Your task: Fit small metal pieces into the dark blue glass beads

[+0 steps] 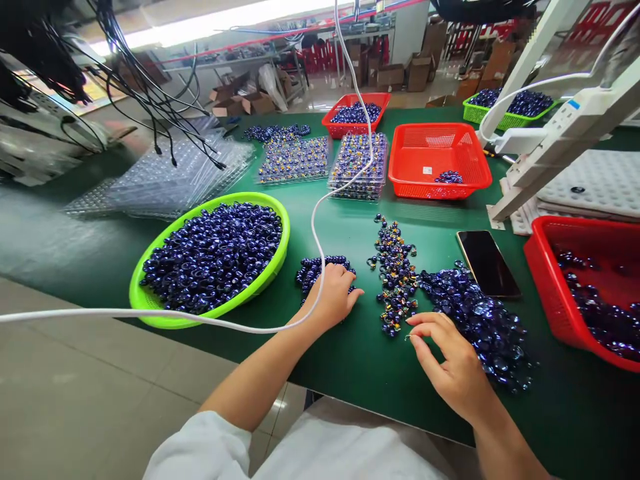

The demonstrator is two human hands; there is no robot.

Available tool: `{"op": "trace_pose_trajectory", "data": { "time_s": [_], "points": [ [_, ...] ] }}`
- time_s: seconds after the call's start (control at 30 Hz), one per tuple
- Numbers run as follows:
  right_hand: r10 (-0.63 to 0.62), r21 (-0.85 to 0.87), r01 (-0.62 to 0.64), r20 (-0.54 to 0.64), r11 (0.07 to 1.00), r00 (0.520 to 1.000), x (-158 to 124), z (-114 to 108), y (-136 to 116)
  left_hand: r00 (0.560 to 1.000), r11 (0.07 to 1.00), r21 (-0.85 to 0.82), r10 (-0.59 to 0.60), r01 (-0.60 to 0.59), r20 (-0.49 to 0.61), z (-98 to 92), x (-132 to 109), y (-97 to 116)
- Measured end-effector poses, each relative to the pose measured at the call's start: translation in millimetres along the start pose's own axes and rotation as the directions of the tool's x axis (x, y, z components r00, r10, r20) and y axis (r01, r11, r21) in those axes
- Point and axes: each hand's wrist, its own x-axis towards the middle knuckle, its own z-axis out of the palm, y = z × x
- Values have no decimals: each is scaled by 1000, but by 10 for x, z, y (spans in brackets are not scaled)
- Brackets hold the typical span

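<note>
My left hand [334, 293] rests on a small cluster of dark blue, shiny ring-like pieces [311, 270]. Its thumb sticks out to the right, apart from the bent fingers, whose tips are partly hidden. Lower right, my right hand [450, 357] pinches a tiny shiny piece [408, 337] between thumb and fingertips; its kind is too small to make out. Just beyond those fingertips lies a strip of blue pieces with gold-coloured parts [395, 267]. A heap of glossy dark blue rounded pieces [480, 320] spreads beside and behind the right hand.
A green basket [285, 233] full of blue pieces stands left. Red baskets [440, 193] [545, 267] stand behind and right. A phone [489, 263] lies near the heap. Filled clear trays [295, 160] sit farther back. A white cable [315, 220] hangs across my left forearm.
</note>
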Motion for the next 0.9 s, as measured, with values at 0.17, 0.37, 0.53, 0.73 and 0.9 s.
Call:
{"op": "trace_pose_trajectory", "data": {
  "time_s": [0.17, 0.37, 0.53, 0.73, 0.9],
  "points": [
    [17, -17, -18, -31, 1000, 999, 7, -1, -2, 988, 987, 147, 41, -63, 148, 45, 93, 106],
    [9, -6, -9, -23, 1000, 1000, 19, 16, -25, 990, 996, 76, 44, -55, 137, 80, 61, 81],
    [39, 30, -39, -19, 999, 999, 12, 17, -42, 999, 991, -129, -35, 38, 20, 45, 14, 64],
    [236, 342, -218, -12, 914, 972, -4, -4, -54, 983, 507, -850, -172, 146, 66, -66, -121, 434],
    [238, 547, -166, -63, 820, 969, -29, 4, -68, 948, -42, -954, -103, 298, 301, 56, -171, 793]
  ]
}}
